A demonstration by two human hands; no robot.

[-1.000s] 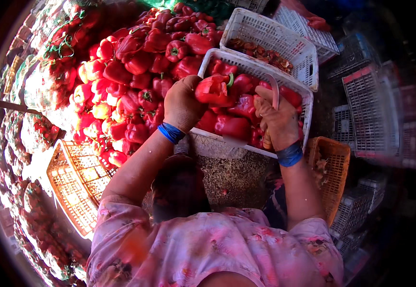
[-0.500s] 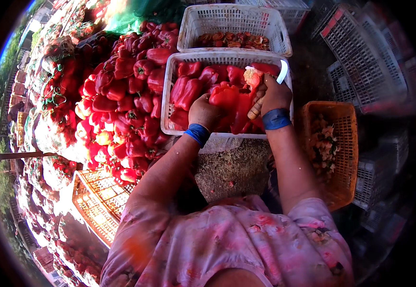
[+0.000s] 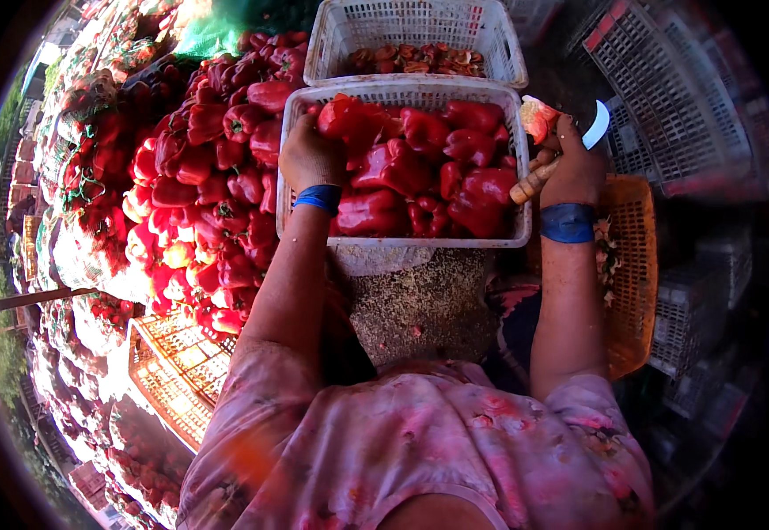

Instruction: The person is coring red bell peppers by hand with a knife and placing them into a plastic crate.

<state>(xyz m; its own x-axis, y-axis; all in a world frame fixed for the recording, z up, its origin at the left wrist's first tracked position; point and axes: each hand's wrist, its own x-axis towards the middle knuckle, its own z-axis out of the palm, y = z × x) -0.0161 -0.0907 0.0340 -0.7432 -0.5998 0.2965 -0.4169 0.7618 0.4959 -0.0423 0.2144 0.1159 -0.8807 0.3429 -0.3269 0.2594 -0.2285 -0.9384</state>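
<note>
A white plastic crate (image 3: 406, 240) full of red bell peppers (image 3: 393, 168) stands in front of me. At its left end my left hand (image 3: 312, 155) is closed on a cut red bell pepper (image 3: 349, 122), just over the other peppers. Beyond the crate's right side, my right hand (image 3: 574, 168) grips a knife (image 3: 534, 180) by its wooden handle, the curved blade (image 3: 596, 125) pointing up and away. A pale, seedy pepper core (image 3: 539, 119) with some red flesh is also held at its fingers. Both wrists wear blue bands.
Whole red peppers (image 3: 199, 203) are heaped at the left. Behind stands a second white crate (image 3: 415, 31) with pepper scraps. An orange crate (image 3: 636, 265) with cores sits at the right, another orange crate (image 3: 172, 371) at lower left. Stacked crates (image 3: 667, 97) rise far right.
My hands have moved apart: the left went left and slightly away with the cut pepper, the right went right past the crate's edge with knife and core. The core has come away from the pepper.
</note>
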